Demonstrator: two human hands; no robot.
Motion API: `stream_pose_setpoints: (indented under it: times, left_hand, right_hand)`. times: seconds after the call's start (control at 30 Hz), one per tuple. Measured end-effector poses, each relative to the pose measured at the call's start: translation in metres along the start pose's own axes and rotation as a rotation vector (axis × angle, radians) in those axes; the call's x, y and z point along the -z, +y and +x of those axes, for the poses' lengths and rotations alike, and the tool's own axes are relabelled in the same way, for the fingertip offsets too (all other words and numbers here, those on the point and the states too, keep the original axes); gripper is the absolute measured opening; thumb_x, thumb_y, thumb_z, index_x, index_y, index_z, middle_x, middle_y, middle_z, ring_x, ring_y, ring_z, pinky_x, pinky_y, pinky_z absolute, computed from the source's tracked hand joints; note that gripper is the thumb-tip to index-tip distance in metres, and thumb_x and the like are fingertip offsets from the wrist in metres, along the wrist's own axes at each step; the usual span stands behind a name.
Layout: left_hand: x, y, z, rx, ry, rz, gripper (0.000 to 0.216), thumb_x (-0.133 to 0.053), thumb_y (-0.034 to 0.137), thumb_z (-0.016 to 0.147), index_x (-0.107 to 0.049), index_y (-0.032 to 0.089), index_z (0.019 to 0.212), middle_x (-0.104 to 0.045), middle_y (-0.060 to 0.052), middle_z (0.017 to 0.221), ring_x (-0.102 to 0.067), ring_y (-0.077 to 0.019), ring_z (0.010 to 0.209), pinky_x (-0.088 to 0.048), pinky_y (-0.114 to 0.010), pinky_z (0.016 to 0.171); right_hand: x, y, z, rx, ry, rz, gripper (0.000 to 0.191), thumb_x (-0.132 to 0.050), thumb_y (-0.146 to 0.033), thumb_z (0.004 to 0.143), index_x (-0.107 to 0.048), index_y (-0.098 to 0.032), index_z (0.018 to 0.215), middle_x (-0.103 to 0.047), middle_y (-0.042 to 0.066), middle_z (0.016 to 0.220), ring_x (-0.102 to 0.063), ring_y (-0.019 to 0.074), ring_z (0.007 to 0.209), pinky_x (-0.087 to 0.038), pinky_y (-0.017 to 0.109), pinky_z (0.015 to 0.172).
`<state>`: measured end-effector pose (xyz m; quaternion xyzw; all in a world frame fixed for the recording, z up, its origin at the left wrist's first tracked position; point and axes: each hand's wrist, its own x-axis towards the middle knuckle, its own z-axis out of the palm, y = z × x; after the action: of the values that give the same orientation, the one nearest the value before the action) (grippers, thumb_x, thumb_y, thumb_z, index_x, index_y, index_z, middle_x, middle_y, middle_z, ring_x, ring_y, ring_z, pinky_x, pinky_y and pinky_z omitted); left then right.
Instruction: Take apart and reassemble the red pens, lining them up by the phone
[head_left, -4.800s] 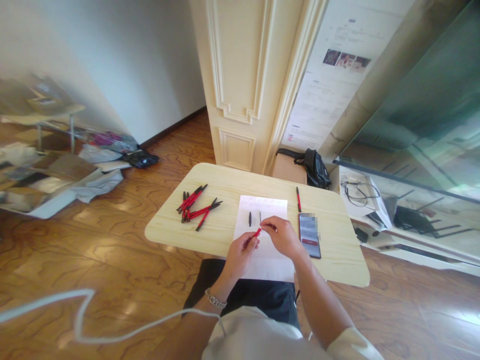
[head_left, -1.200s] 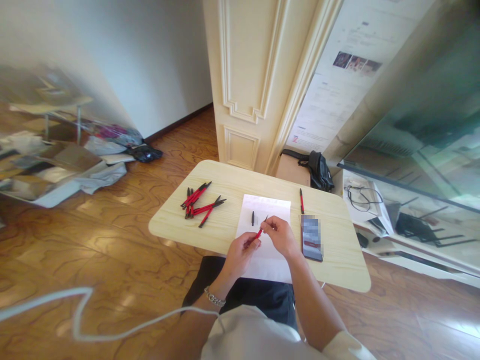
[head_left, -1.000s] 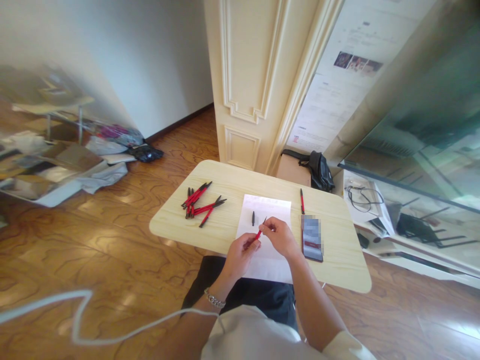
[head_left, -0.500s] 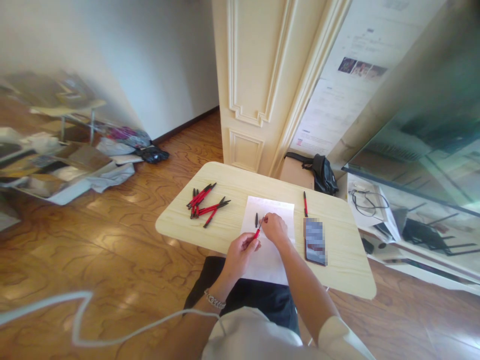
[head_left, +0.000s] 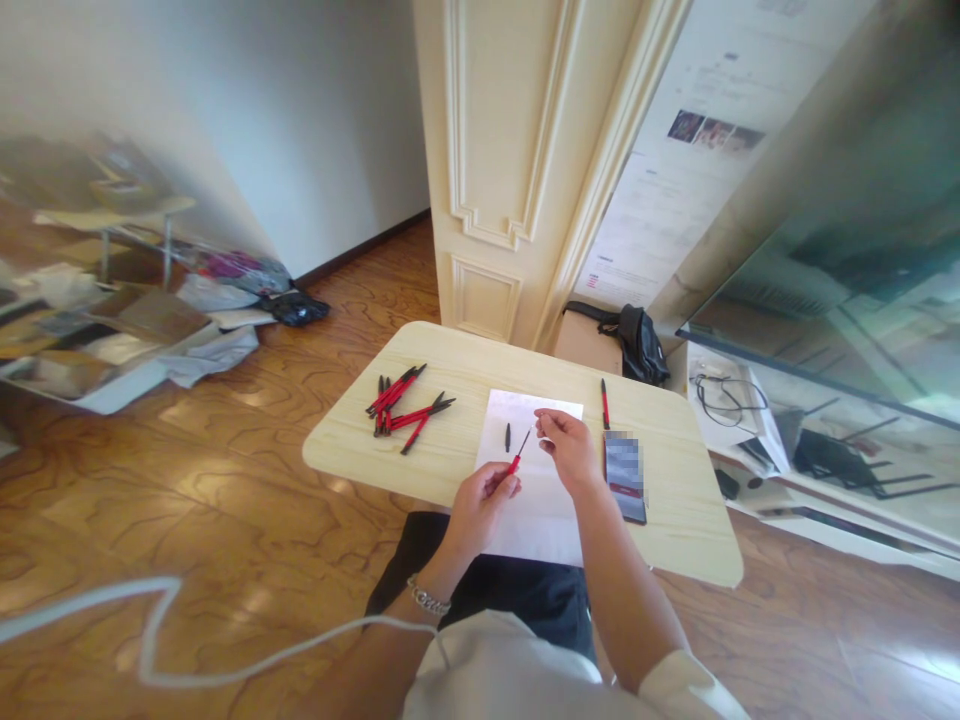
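Note:
My left hand (head_left: 484, 505) grips the red barrel of a pen (head_left: 514, 465), and a thin dark refill (head_left: 524, 441) sticks out of its upper end. Just beyond the refill's tip is my right hand (head_left: 568, 447), thumb and fingers pinched together; whatever they hold is too small to make out. Both hands are over a white sheet of paper (head_left: 501, 540). On that sheet, left of the refill, lies a black tapered pen tip piece (head_left: 508, 437).
Several red and black pens (head_left: 397, 400) lie piled at the table's left. One more pen (head_left: 605, 404) lies at the right, above a phone (head_left: 625, 480). A black bag (head_left: 641, 345) is behind the pale table (head_left: 697, 530). A white cable (head_left: 300, 655) crosses at lower left.
My right hand has moved right, away from the refill, baring more of it. My left hand still grips the pen barrel. The view has shifted slightly.

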<state>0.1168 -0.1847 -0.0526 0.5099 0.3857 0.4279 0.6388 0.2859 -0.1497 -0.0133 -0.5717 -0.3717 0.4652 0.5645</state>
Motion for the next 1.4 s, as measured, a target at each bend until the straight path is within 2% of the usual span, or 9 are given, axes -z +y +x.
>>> stream_pose_setpoints:
  times: [0.1,0.23,1.4]
  left_hand:
    - [-0.004,0.003,0.000,-0.007,-0.007,0.021,0.034,-0.062,0.043,0.081,-0.064,0.014,0.099,-0.069,-0.007,0.083,-0.065,-0.0187,0.078,-0.051,-0.031,0.075]
    - [-0.006,0.005,-0.001,-0.022,-0.027,0.046,0.032,-0.061,0.042,0.082,-0.064,0.014,0.098,-0.069,-0.007,0.082,-0.064,-0.0184,0.078,-0.050,-0.031,0.075]
    - [-0.001,0.001,0.001,-0.041,-0.037,0.136,0.030,-0.059,0.041,0.084,-0.065,0.015,0.098,-0.069,-0.007,0.082,-0.063,-0.0179,0.076,-0.048,-0.029,0.072]
  right_hand:
    - [-0.001,-0.017,-0.008,-0.001,0.027,0.148,0.033,-0.067,-0.047,0.072,-0.064,-0.020,0.093,-0.064,0.005,0.086,-0.057,0.0130,0.070,-0.043,0.024,0.058]
    - [-0.004,-0.025,-0.014,0.005,0.042,0.198,0.031,-0.068,-0.045,0.072,-0.062,-0.021,0.090,-0.064,0.004,0.087,-0.056,0.0125,0.069,-0.043,0.024,0.058]
    - [-0.008,-0.026,-0.017,0.044,0.035,0.165,0.029,-0.070,-0.042,0.072,-0.064,-0.019,0.089,-0.065,0.003,0.081,-0.054,0.0112,0.063,-0.040,0.023,0.055]
